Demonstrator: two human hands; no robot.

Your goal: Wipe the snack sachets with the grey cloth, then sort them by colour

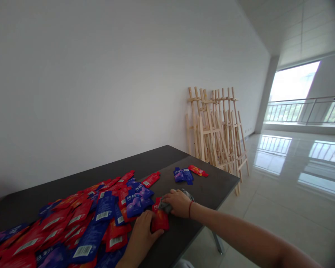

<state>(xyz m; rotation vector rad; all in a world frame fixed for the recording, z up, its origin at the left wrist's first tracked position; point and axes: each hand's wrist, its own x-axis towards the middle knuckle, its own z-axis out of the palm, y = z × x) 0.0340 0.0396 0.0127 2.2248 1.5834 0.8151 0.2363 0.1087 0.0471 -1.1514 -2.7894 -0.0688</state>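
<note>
A big heap of red and blue flat sachets [72,219] covers the left part of a dark table [212,186]. My left hand [141,230] rests at the heap's near edge and pins a red sachet [160,219] flat on the table. My right hand [178,203], with a red string on the wrist, is closed on a crumpled grey cloth [165,204] that lies over the top of that red sachet. Farther right lie a separate small blue stack [183,175] and a small red stack [197,171].
Several wooden easels [216,130] lean against the white wall past the table's far right corner. The table's right edge drops to a glossy tiled floor [281,193]. Bright windows with a railing [304,109] are at the far right.
</note>
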